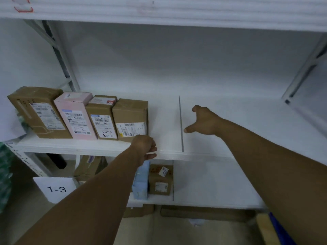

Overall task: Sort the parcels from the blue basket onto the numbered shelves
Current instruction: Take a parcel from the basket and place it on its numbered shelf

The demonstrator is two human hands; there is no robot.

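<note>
Standing in one row on the shelf (pixel 168 121), four parcels (pixel 130 117), left grip (pixel 145 147) loose and empty, right grip (pixel 203 121) spread wide

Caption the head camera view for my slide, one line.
Left hand beside a row of four parcels on the white shelf, right hand spread over its bare part.
</note>
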